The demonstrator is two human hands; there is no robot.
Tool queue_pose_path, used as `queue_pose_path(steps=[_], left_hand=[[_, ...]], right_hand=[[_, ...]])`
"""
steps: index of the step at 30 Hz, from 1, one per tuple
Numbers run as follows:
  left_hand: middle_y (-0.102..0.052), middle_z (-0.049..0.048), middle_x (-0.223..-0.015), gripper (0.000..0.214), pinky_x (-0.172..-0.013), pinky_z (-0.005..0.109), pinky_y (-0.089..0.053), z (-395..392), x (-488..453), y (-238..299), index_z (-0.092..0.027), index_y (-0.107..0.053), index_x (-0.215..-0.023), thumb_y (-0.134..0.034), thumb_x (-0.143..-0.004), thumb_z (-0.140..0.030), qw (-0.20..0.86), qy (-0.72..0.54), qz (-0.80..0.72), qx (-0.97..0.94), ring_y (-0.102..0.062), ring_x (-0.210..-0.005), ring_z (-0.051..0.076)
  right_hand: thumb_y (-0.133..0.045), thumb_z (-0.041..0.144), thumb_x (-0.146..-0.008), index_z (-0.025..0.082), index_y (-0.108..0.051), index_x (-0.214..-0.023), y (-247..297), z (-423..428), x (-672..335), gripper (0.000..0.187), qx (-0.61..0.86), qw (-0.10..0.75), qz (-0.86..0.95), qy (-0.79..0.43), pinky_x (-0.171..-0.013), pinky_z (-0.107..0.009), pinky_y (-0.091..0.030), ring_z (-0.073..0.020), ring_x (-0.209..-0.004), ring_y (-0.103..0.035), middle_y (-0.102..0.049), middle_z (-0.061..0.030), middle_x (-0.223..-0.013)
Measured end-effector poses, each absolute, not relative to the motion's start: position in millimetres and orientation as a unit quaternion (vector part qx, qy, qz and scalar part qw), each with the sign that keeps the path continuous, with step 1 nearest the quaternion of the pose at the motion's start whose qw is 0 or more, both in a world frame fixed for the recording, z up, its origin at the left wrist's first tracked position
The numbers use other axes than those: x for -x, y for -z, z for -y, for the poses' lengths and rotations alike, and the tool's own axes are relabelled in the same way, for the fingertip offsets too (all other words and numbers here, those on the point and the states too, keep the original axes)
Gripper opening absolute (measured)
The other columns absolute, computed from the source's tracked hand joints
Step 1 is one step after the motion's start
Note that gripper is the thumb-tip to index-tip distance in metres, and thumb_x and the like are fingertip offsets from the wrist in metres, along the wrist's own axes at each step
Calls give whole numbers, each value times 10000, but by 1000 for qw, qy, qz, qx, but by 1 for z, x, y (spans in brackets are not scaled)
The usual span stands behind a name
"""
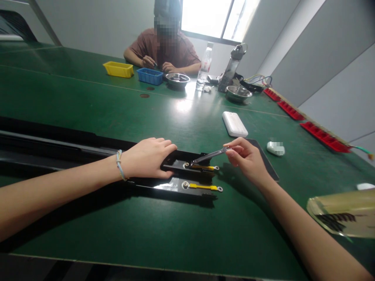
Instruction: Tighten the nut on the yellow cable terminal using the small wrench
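A long black rail (88,150) lies across the green table (146,218), ending near the middle. Two yellow-sleeved terminals, the upper terminal (205,168) and the lower terminal (205,187), are bolted to its end. My left hand (148,158) lies on the rail's end, fingers curled over it, pressing it down. My right hand (246,158) pinches the handle of a small metal wrench (206,157), whose head sits on the upper bolt (186,165).
A white box (234,124) and a small white object (275,148) lie right of the rail. A clear bag of parts (342,212) sits at the near right. Across the table a person sits behind yellow (118,69) and blue (150,76) bins, metal bowls, bottles and red trays.
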State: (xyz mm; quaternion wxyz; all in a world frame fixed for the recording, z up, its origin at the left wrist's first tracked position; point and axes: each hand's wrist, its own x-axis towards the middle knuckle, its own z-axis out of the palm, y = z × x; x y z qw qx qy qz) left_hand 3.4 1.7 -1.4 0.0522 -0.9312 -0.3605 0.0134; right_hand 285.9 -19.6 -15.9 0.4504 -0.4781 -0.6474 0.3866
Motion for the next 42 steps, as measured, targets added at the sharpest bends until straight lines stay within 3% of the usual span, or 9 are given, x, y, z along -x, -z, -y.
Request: queue_pose_path(steps=[4, 9, 16, 21, 27, 35, 42], left_hand=[[-616, 72, -947, 538, -749, 343, -462, -2, -3, 1, -151, -537, -1111, -551, -739, -540, 52, -12, 359, 932, -587, -837, 235], [-613, 64, -938, 536, -735, 339, -458, -3, -3, 3, -161, -534, -1112, -559, -733, -539, 49, -8, 358, 932, -584, -829, 231], [-612, 62, -924, 535, -739, 339, -454, -2, -2, 3, -162, -532, -1112, -556, -732, -539, 51, -7, 358, 932, -583, -822, 229], [-611, 65, -931, 539, -738, 341, -456, -3, -3, 3, -157, -534, -1111, -560, -730, -537, 49, -7, 356, 933, -583, -821, 230], [-612, 69, -936, 541, -751, 352, -464, -2, -3, 2, -149, -534, -1117, -551, -740, -536, 48, -12, 357, 933, -585, -840, 238], [-616, 78, -946, 548, -753, 354, -469, -2, -3, 1, -147, -529, -1125, -541, -743, -540, 48, -17, 360, 932, -585, -841, 239], [-616, 76, -943, 540, -753, 354, -468, -2, -4, 2, -151, -533, -1121, -545, -742, -536, 45, -12, 359, 932, -586, -833, 238]], right_hand=[[-744, 307, -670, 183, -587, -703, 9, 24, -287, 203, 481, 441, 661, -370, -421, -198, -297, -70, -447, -404, -526, 46, -536], [-794, 274, -612, 193, -542, -600, 2, 35, -279, 265, 453, 450, 687, -346, -488, -224, -407, -106, -535, -506, -587, 18, -608], [-820, 360, -588, 198, -502, -552, -1, 46, -267, 359, 417, 447, 715, -340, -481, -243, -398, -109, -513, -469, -513, 34, -534], [-832, 360, -557, 192, -526, -567, 0, 40, -273, 349, 438, 446, 688, -367, -496, -251, -432, -114, -529, -508, -587, 11, -600], [-791, 340, -607, 182, -582, -652, 4, 29, -282, 265, 481, 438, 645, -400, -396, -206, -313, -72, -417, -418, -534, 43, -516], [-723, 426, -690, 189, -601, -793, 15, 18, -281, 286, 487, 457, 617, -417, -415, -206, -297, -71, -420, -388, -479, 72, -490], [-748, 390, -651, 191, -586, -736, 13, 19, -284, 270, 481, 449, 617, -432, -403, -202, -291, -71, -414, -380, -476, 71, -481]])
